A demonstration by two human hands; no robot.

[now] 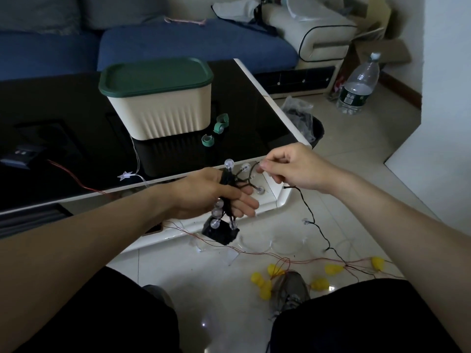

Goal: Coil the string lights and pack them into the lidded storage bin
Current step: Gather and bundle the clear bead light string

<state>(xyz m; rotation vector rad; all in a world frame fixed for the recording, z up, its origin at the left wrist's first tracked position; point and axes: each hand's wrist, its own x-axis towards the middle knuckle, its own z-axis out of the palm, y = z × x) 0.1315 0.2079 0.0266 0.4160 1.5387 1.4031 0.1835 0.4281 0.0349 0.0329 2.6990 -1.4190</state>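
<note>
Glossy black table top carries a cream storage bin, its green lid on, far from both hands. Nearer, the left hand clasps a coiled bundle of black string lights, while the right hand pinches the loose wire just beside it.

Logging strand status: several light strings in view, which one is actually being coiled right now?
The black-wire string with clear globe bulbs, wound around the left hand and fed by the right hand. The yellow-bulb string and star string lie untouched.
</note>
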